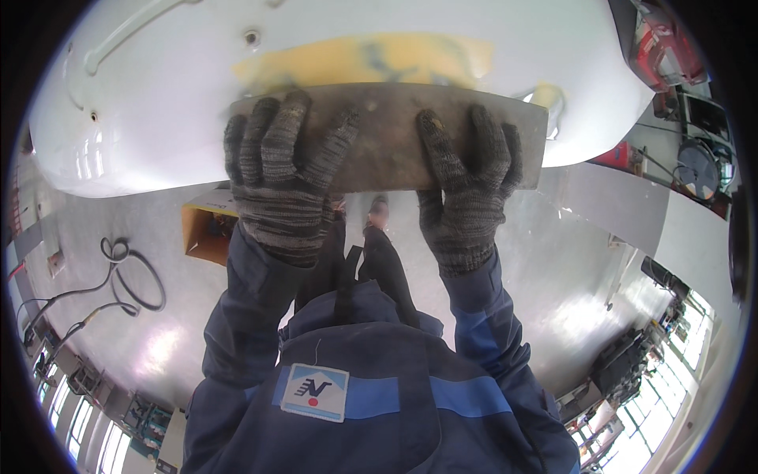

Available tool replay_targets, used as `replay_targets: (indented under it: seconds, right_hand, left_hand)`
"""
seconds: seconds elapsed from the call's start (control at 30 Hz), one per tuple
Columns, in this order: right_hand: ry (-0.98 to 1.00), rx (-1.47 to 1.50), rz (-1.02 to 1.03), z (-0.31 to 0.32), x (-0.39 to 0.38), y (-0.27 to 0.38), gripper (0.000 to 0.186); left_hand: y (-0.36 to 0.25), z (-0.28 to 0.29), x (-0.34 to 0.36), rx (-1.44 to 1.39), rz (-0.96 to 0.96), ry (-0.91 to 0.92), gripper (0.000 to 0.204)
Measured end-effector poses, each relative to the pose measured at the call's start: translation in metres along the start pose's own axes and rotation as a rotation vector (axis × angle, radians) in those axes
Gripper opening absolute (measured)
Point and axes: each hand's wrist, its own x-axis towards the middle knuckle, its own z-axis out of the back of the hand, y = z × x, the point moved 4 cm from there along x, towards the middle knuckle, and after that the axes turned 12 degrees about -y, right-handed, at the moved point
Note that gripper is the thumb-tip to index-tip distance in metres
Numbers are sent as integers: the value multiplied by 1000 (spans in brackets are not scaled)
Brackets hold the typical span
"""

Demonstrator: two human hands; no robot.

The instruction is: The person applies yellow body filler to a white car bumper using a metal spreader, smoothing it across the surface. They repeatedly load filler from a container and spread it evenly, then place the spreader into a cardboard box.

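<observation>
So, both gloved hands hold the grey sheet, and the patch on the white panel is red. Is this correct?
Not the colour: in the head view, the patch on the white panel is yellow. The left hand and right hand, both gloved, hold the grey sheet.

The big white panel (170,87) looks shiny and smooth to me on my faraway camera, while its yellow patch (355,59) looks dull, the grey-brown sheet (387,138) matt and smudgy, the fingers (280,150) covered in rough knitted cloth, the blue jacket (379,355) plain matt cloth, and the floor (553,261) smooth and shiny.
</observation>
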Motion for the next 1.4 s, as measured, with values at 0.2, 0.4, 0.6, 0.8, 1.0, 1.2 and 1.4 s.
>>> replay_targets:
  seconds: [0.2, 0.4, 0.6, 0.8, 1.0, 1.2, 1.4]
  right_hand:
    - [103, -27, 12, 31, 5, 14, 47]
    - [-11, 26, 108, 36, 43, 22, 46]
    - [-9, -17, 115, 22, 61, 23, 57]
    - [42, -66, 117, 22, 70, 26, 59]
    - [136, -133, 109, 24, 75, 30, 56]
    - [161, -105, 93, 23, 77, 31, 55]
    - [155, -95, 109, 20, 68, 28, 57]
  left_hand:
    - [-10, 24, 5, -58, 44, 98, 44]
    - [7, 30, 29, 35, 53, -1, 46]
    - [19, 24, 41, 93, 70, 25, 52]
    - [20, 20, 48, 124, 74, 69, 55]
    - [20, 16, 53, 128, 93, 91, 58]
    - [21, 12, 54, 155, 79, 65, 58]
    - [22, 10, 45, 157, 78, 114, 56]
